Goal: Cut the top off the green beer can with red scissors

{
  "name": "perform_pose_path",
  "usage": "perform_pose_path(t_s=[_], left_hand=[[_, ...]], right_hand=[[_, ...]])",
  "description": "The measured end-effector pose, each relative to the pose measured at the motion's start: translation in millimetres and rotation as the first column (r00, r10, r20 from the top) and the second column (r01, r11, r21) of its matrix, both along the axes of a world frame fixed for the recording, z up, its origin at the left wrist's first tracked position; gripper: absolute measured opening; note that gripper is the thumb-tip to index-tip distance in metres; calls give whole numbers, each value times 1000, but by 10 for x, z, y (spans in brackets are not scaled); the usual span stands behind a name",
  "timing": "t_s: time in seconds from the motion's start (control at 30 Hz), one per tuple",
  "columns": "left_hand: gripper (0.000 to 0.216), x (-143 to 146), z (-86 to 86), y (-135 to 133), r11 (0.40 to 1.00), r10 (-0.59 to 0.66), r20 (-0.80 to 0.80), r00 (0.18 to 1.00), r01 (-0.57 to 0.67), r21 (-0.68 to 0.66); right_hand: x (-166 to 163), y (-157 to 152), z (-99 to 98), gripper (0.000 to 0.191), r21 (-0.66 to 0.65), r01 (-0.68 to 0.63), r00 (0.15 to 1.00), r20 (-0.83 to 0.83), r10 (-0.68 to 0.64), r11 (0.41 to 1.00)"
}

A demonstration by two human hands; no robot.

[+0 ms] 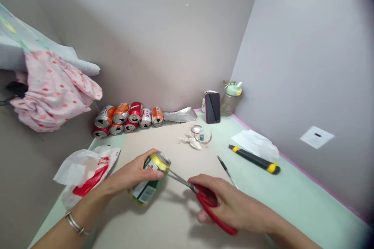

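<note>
Head view. The left hand (133, 173) gripped a green and yellow aluminium drink can (149, 179) lying tilted on a beige cardboard sheet (175, 218) near the front of the pale green tabletop (292, 198); its fingers were wrapped over the can's body, the thumb near the gold rim. The can's white label panel faced the camera, its print too small to read. A thin silver bracelet (73, 222) circled the left wrist. The right hand (230, 204) held a pair of red-handled steel scissors (204, 200), fingers closed through and around the loops; the blades, only narrowly parted, met the can at its top rim.

Against the back wall lay a stack of red, orange and white drink cans (128, 118), ends toward the viewer, their lettering illegible. Beside them lay a crumpled silver sheet (179, 115). A black smartphone (212, 107) leaned upright near a green-lidded clear bottle (230, 99). A cut metal ring and white scraps (197, 136) rested on the cardboard's far part. A black and yellow utility knife (254, 158) lay to the right, just beside a white tissue (255, 144); a dark pen (224, 167) lay nearer the scissors. A white and red plastic bag (84, 171) sat left of the can, and a pink spotted cloth (52, 93) hung at far left.
</note>
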State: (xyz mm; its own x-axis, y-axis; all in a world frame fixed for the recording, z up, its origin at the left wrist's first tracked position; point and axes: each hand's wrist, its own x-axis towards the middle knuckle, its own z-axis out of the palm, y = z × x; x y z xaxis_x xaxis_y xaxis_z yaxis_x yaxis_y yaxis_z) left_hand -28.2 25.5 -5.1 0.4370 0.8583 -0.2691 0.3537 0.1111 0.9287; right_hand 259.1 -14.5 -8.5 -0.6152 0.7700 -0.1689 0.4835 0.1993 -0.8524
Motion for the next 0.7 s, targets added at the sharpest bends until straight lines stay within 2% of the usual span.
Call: perform_pose_path(t_s=[0.1,0.2,0.3,0.37,0.4,0.47,0.53,0.6,0.63,0.7], left_hand=[[57,-50,7,-13,993,-63,109,992,73,-94],[57,-69,-9,-31,978,-98,203,974,132,-160],[61,-55,-25,-52,958,-147,290,946,210,-197],[63,-22,-25,-66,971,-112,274,955,164,-174],[63,2,-25,-72,986,-68,219,973,100,-136],[60,62,-35,-79,998,64,23,998,-65,23],[57,117,-71,-71,953,211,-189,959,-159,256],[56,141,-124,-44,882,316,-301,900,-162,443],[56,138,-146,-24,843,356,-320,878,-155,515],[55,104,-156,15,758,446,-321,835,-162,631]], right_hand=[[13,-15,25,38,2,-9,1000,-6,9,1000],[46,15,18,37,-75,-35,997,-70,30,997],[95,66,-6,51,-222,-154,973,-205,108,963],[106,79,-17,61,-287,-214,954,-265,137,934],[96,75,-20,60,-281,-190,960,-256,118,941],[50,49,-26,44,-168,-39,988,-154,13,985],[-10,14,-32,25,32,117,993,-19,-116,993],[-45,-11,-28,18,125,165,985,36,-171,978],[-46,-18,-18,18,88,156,987,24,-159,984],[-14,-20,23,23,-91,75,994,-69,-81,993]])
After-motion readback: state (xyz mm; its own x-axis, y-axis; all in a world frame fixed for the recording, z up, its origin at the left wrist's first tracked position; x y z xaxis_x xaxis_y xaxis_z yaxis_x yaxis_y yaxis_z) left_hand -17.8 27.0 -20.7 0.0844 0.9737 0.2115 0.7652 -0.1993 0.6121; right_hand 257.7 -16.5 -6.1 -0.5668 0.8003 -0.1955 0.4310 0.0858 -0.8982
